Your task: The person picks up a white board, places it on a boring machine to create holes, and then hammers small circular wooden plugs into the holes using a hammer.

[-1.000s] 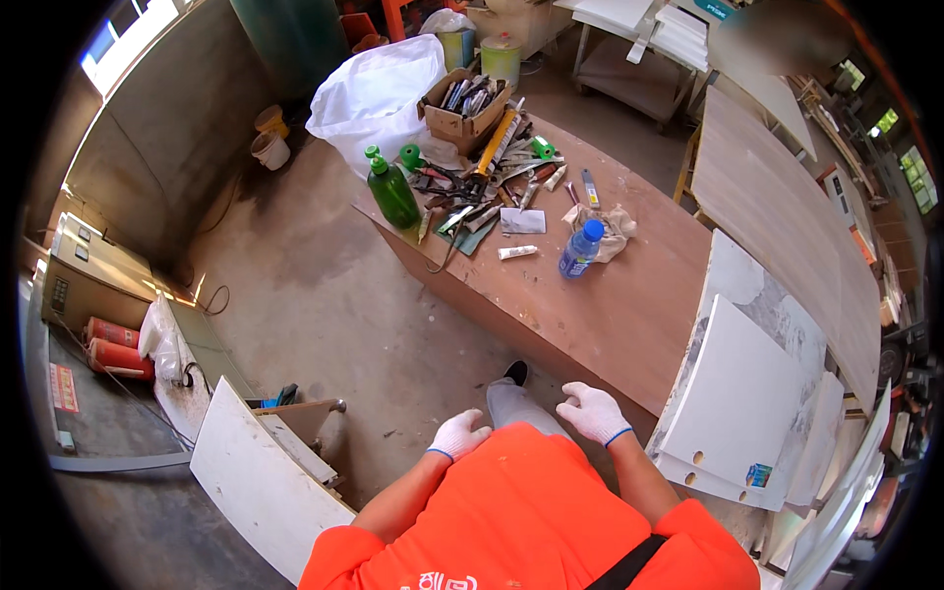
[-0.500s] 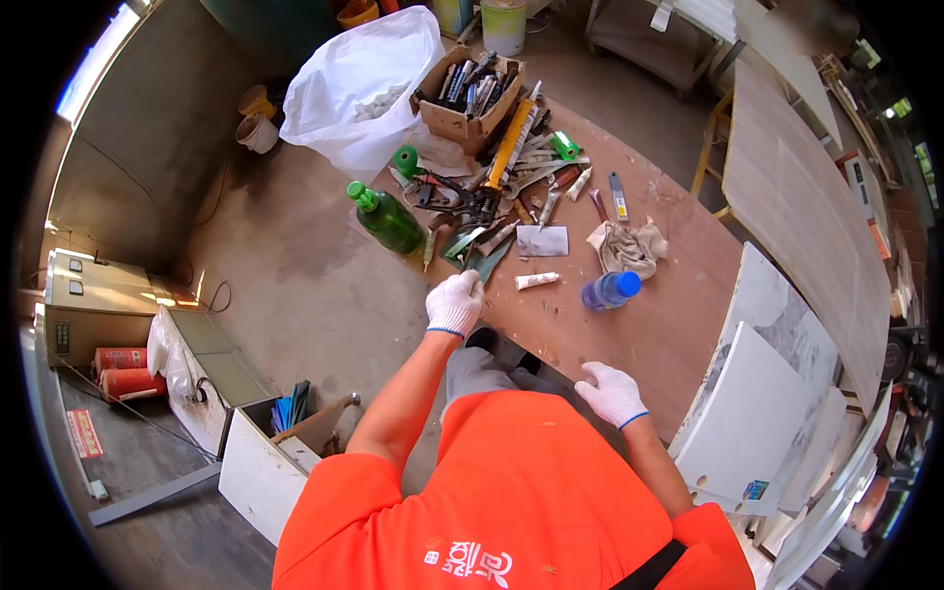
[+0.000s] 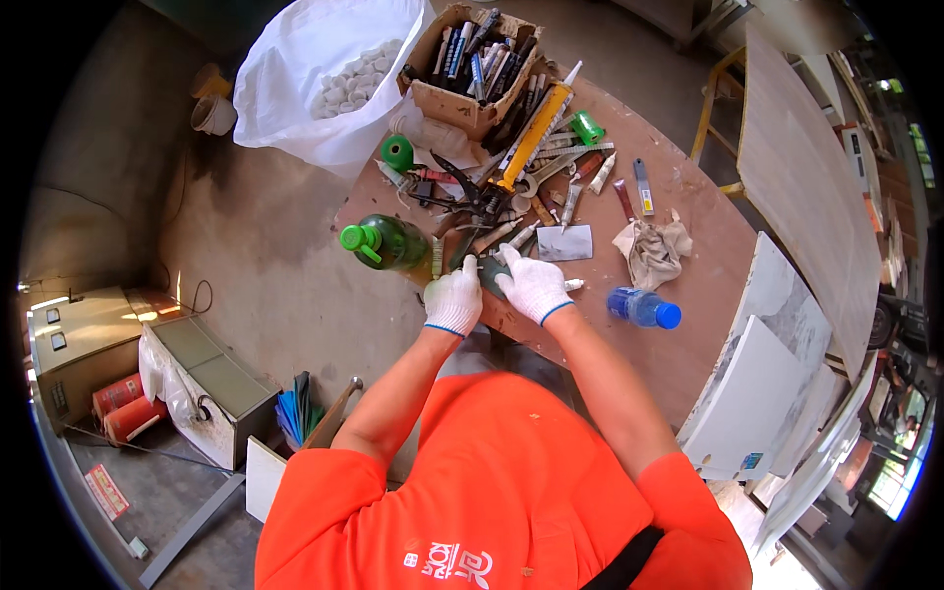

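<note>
a small dark green object (image 3: 489, 275) is grasped between the knit-gloved left hand (image 3: 453, 301) and right hand (image 3: 532, 284).

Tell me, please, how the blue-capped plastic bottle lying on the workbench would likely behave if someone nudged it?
The blue-capped bottle lies on its side on the flat wooden workbench, so it would probably roll rather than slide. It looks like thin clear plastic, so likely light and a bit squashy. With the crumpled rag close beside it, a roll that way would likely stop soon.

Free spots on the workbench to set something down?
Bare wood lies right of the rag, between the blue bottle and the white slabs, and along the table's far right edge. It is crowded from the green bottle to the cardboard box.
</note>
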`<state>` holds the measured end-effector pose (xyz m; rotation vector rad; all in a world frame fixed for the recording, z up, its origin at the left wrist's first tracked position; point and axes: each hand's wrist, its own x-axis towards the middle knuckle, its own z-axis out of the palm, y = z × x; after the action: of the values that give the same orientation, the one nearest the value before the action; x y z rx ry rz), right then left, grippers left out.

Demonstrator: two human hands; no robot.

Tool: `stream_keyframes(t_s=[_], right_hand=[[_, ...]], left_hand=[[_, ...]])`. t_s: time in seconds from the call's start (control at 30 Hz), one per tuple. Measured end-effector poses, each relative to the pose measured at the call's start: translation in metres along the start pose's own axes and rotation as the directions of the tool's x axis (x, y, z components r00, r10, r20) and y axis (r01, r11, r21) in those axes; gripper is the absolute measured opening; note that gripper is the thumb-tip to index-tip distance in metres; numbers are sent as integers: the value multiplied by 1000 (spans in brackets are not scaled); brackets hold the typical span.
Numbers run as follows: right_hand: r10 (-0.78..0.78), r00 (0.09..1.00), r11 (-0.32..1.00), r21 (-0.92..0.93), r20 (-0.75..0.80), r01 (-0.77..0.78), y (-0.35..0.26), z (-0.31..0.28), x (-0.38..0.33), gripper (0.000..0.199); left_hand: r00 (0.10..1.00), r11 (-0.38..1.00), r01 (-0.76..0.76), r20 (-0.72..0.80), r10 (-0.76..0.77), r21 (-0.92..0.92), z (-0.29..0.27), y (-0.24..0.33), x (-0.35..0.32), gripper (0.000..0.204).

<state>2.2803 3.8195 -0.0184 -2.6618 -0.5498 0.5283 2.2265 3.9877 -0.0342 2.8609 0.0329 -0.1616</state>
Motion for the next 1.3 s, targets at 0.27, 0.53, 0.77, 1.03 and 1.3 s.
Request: stream_keyframes(t_s=[0.27, 0.53, 0.77, 1.03, 1.3], right_hand=[[174, 977, 981, -69, -126, -184, 6, 13, 6, 23], [96, 980, 955, -261, -172, -140, 9, 36, -9, 9], [164, 927, 986, 50, -337, -156, 30, 41, -21, 9], [309, 812, 926, 350, -496, -138, 35, 38, -50, 15], [721, 676, 336, 930, -152, -149, 51, 44, -70, 20]], left_hand=[[996, 998, -63, -60, 63, -4, 28, -4, 41, 13], [993, 993, -107, 62, 103, 55, 24, -2, 54, 11], [993, 882, 28, 117, 31, -470, -6, 16, 46, 17], [805, 80, 584, 564, -181, -808, 9, 37, 5, 13], [735, -29, 657, 649, -198, -753, 2, 16, -18, 13]])
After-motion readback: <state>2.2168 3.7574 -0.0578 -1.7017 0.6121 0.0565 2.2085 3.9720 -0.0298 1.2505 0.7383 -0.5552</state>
